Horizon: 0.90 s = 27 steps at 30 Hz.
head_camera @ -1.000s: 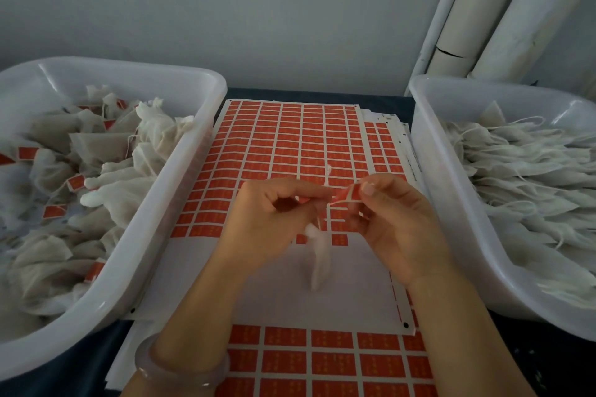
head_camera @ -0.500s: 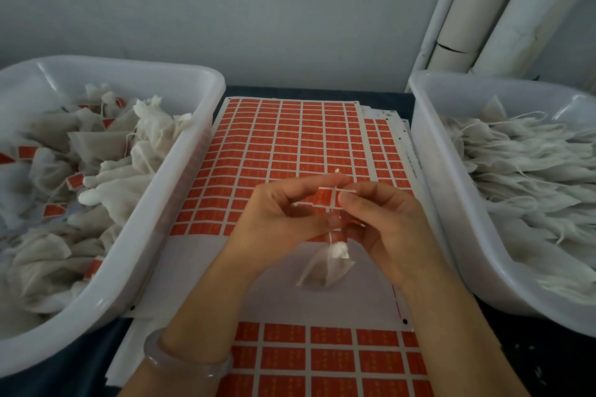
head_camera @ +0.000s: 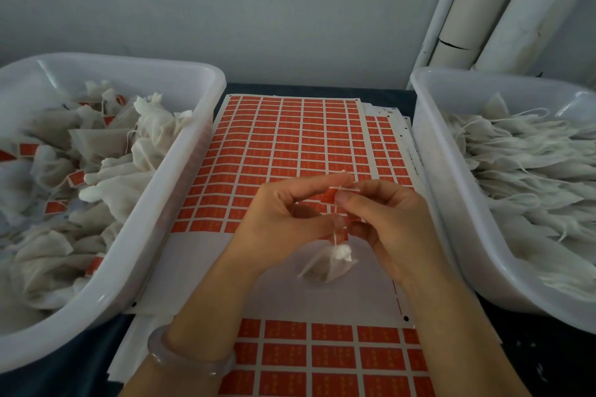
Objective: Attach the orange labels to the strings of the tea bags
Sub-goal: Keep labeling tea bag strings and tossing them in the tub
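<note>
Change since a second ago: orange label [head_camera: 329,195] brought from the right fingertips to the gap between both hands; tea bag [head_camera: 325,264] swung from hanging straight to a tilt, low end toward the left.

Left hand [head_camera: 283,219]: fingers curled, forefinger and thumb closed on the string [head_camera: 335,237], it seems.

Right hand [head_camera: 387,222]: thumb and forefinger pinching the label's right edge.

String: runs near-upright between the fingertips, a short end poking out above. The label lies crosswise on it and the bag dangles just below, over the bare part of the label sheet [head_camera: 290,138]. Both hands are equally near, and the right thumb looks best placed to press the label closed.

Left tub [head_camera: 201,138]: tagged bags. Right tub [head_camera: 432,171]: untagged bags.

Not made out: whether the label is folded round the string yet, as fingertips cover the join. The print on the labels is illegible.
</note>
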Motion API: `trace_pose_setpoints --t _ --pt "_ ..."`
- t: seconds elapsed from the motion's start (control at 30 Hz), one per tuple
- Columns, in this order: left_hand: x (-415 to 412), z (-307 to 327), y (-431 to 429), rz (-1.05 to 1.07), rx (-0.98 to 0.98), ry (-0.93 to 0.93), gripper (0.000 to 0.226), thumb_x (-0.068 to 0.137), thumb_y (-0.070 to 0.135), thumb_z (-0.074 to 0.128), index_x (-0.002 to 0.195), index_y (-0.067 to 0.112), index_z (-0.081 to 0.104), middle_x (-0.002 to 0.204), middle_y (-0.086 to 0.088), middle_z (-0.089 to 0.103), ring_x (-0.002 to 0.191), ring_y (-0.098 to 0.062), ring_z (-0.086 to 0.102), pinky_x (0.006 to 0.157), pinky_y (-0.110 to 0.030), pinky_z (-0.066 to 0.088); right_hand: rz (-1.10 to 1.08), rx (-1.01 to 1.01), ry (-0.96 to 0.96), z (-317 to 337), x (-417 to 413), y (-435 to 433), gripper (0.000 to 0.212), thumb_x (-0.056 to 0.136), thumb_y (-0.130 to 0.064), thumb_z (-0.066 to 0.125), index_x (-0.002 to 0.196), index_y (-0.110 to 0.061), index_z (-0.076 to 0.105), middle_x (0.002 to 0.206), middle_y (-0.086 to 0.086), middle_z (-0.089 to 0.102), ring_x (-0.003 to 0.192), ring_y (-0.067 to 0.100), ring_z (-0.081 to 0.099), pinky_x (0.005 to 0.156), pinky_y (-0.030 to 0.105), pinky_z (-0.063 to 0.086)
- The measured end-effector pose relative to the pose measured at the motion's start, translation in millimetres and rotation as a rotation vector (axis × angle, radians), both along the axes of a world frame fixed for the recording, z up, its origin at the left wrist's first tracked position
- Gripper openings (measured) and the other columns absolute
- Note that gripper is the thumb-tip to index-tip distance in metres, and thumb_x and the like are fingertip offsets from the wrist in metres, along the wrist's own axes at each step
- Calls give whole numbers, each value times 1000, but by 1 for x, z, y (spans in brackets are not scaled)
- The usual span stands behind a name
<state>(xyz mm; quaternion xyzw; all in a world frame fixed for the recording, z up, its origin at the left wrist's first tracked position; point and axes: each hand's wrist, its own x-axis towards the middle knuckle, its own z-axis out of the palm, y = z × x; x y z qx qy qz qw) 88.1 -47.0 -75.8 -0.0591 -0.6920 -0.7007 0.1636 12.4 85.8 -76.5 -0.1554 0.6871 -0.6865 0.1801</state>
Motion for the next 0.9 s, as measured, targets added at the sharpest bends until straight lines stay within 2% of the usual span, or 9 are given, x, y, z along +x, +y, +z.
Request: trace_pose_setpoints --t 0.17,0.3,0.43,0.5,0.57,0.63,0.7,0.8,0.9 --pt "0 0 0 -13 -50 14 53 77 -15 63 118 20 60 108 11 70 85 -16 72 69 -22 57 -22 21 19 -1 0 -1 14 69 -22 77 82 -23 71 77 -4 73 77 18 71 69 36 59" --pt "0 0 1 -27 -68 33 54 77 -16 63 118 19 61 109 7 70 78 -19 72 67 -23 57 -5 13 21 -2 0 -1 16 71 -22 74 85 -18 69 80 3 72 78 23 70 71 43 59" --pt "0 2 2 -4 -11 39 43 78 -2 66 116 17 61 105 4 71 78 -19 72 66 -23 57 33 -49 24 0 0 0 7 68 -18 72 72 -22 69 74 5 71 72 25 70 67 39 57" --pt "-1 3 2 99 8 26 36 76 12 66 111 16 63 99 5 72 79 -15 72 65 -21 56 33 -71 52 2 0 1 14 61 -23 74 73 -24 68 73 1 72 70 20 70 65 32 56" --pt "-3 1 0 280 -78 5 31 72 23 68 101 14 65 91 2 70 76 -14 70 65 -21 55 40 -99 82 3 1 1 26 54 -31 80 77 -26 69 77 -1 73 73 19 71 64 29 56" --pt "-4 0 -1 416 -157 -5 26 68 30 70 86 14 62 77 -1 65 66 -14 65 60 -20 53 48 -109 131 4 2 1 31 49 -46 76 77 -32 73 80 -4 73 74 17 71 63 25 56" --pt "-3 0 -1 437 -174 -8 19 68 32 69 78 17 63 72 2 65 61 -10 61 57 -15 51 69 -106 169 4 3 1 28 51 -51 70 76 -40 74 81 -6 73 74 17 70 64 25 56" --pt "-2 0 0 360 -183 7 15 72 30 65 87 27 69 80 14 71 73 -4 67 67 -14 52 110 -108 186 3 3 1 28 55 -53 66 80 -44 74 86 -8 73 81 20 70 70 31 57" --pt "-2 1 1 289 -147 20 18 75 26 64 92 27 70 85 16 73 80 -7 70 69 -15 53 134 -111 182 2 3 1 29 57 -54 65 83 -43 74 92 -9 73 91 18 69 78 36 57"
